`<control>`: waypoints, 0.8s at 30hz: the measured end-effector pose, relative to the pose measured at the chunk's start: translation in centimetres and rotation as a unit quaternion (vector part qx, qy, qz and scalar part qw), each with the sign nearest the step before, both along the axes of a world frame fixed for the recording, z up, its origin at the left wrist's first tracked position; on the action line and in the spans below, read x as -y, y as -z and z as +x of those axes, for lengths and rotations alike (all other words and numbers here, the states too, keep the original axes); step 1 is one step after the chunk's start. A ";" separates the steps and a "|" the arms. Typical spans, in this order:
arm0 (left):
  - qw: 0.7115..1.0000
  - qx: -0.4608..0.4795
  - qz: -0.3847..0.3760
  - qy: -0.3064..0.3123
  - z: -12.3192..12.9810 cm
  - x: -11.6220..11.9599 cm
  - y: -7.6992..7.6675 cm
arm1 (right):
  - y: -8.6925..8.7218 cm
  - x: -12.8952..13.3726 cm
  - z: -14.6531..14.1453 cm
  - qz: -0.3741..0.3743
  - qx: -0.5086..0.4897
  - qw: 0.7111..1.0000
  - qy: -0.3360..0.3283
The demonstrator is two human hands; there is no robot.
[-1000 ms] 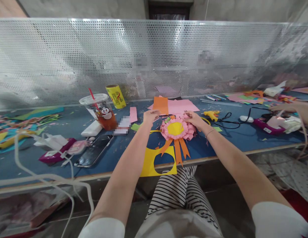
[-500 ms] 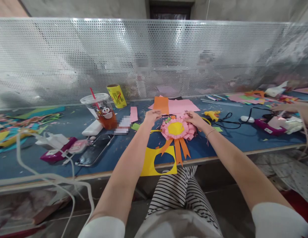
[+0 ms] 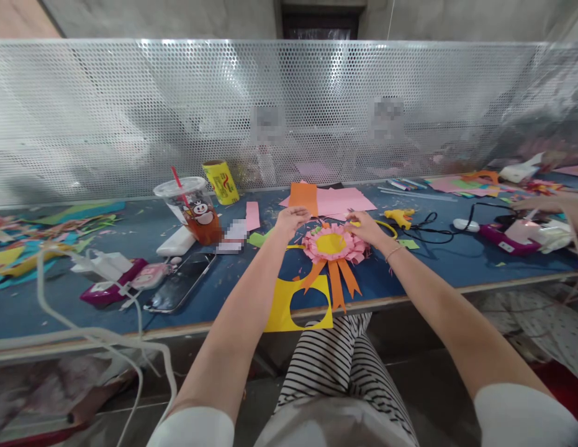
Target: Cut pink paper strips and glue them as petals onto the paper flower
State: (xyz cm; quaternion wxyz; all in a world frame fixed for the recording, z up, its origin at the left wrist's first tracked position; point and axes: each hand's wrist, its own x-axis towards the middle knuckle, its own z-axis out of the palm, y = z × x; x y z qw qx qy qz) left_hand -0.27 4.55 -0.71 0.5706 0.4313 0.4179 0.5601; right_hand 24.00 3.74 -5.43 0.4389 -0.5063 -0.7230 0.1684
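Note:
A pink paper rosette [image 3: 308,247] with a yellow centre and orange ribbon tails lies on the blue table in front of me. My left hand [image 3: 291,221] hovers at its upper left, fingers stretched out and holding nothing. At the upper right, my right hand [image 3: 364,228] rests against the pink petals, with thumb and forefinger apart. Something yellow shows in that gap; whether it belongs to the yellow loop [image 3: 392,230] behind the hand, I cannot tell. Left of the ribbon tails, a yellow sheet [image 3: 280,304] with a round cut-out overhangs the table edge.
Orange paper [image 3: 303,197] and pink sheets [image 3: 347,202] lie behind the rosette. To the right are a yellow glue gun [image 3: 400,217] and its black cord. A drink cup [image 3: 201,214] and a phone [image 3: 180,282] sit left. Another person's hand [image 3: 533,206] is far right.
My left hand's fingers have straightened and come away from the rosette. My right hand's thumb and forefinger have parted, and yellow now shows between them. The rosette stays in place.

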 end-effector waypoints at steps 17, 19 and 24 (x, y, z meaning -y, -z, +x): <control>0.981 -0.075 0.115 0.134 4.6 2.6 1.6 | -1.6 2.2 -2.5 0.257 0.166 0.945 -0.117; 0.980 -0.094 0.120 0.125 4.6 2.5 1.6 | -1.6 2.2 -2.6 0.252 0.172 0.945 -0.119; 0.975 -0.107 0.146 0.126 4.3 2.2 1.5 | -2.1 2.8 -2.8 0.245 0.158 0.949 -0.120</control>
